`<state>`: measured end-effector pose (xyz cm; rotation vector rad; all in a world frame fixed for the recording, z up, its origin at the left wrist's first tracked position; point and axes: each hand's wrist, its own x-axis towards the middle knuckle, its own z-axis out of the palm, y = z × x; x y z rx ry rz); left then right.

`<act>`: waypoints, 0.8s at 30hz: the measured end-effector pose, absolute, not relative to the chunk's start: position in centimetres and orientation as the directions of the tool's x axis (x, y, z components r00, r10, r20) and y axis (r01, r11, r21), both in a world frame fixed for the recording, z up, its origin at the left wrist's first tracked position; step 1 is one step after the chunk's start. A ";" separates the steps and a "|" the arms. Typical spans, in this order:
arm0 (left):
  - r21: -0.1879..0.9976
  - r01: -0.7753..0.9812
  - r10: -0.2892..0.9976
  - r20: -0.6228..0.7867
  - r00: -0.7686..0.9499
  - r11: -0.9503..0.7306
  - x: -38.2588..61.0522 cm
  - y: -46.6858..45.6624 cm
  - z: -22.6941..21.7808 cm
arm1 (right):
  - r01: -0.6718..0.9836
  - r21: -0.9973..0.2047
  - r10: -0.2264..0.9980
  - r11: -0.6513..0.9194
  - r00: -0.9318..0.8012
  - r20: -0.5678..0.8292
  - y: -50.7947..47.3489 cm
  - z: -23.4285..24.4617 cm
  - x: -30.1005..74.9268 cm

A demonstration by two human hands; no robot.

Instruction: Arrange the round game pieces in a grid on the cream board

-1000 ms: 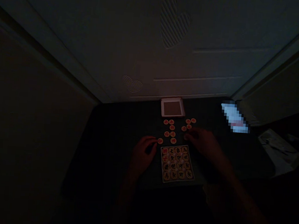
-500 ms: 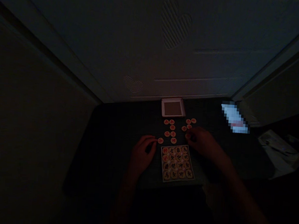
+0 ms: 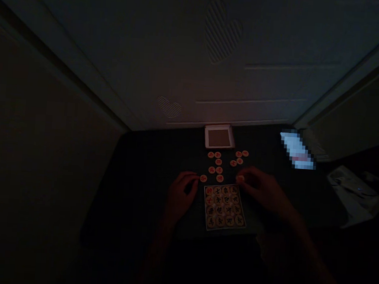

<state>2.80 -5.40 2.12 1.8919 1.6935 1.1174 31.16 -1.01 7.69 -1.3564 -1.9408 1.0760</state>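
Observation:
Round Chinese chess pieces with red characters, several of them loose [image 3: 215, 165], lie on the dark table in a loose group. Below them sits a square card [image 3: 224, 207] with rows of pieces bearing dark characters. My right hand [image 3: 257, 188] is at the card's upper right corner, pinching a round piece [image 3: 240, 178] in its fingertips. My left hand [image 3: 181, 193] rests left of the card, loosely curled. Its fingertips sit right beside a single loose piece [image 3: 203, 178]. Nothing shows in that hand.
A white-rimmed square tray [image 3: 218, 126] stands at the far edge of the dark table [image 3: 134, 190], against a door embossed with hearts [image 3: 221, 31]. A pixelated bright object [image 3: 296, 150] lies at the far right, and a pale crumpled packet [image 3: 354, 197] lies beyond the table's right edge.
My right hand has moved a little toward me and the card, carrying the pinched piece with it. My left hand and the loose pieces have not visibly moved.

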 end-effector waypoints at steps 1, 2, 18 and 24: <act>0.720 0.661 0.951 0.308 -0.034 -0.210 2.8 -5.4 2.1 | 0.498 -0.850 0.931 0.173 -0.364 -0.024 -1.2 7.5 31.0; 0.720 0.662 0.952 0.305 -0.035 -0.206 2.8 -5.4 2.1 | 0.487 -0.857 0.928 0.170 -0.372 -0.028 -1.4 7.3 30.9; 0.722 0.652 0.927 0.368 -0.077 -0.232 2.7 -5.5 2.4 | 0.324 -0.946 0.993 -0.008 -0.106 -0.045 -3.8 5.2 30.8; 0.747 0.623 0.911 0.390 -0.131 -0.230 3.9 -8.3 3.9 | 0.214 -0.976 0.999 -0.034 -0.011 -0.037 -5.3 3.3 30.1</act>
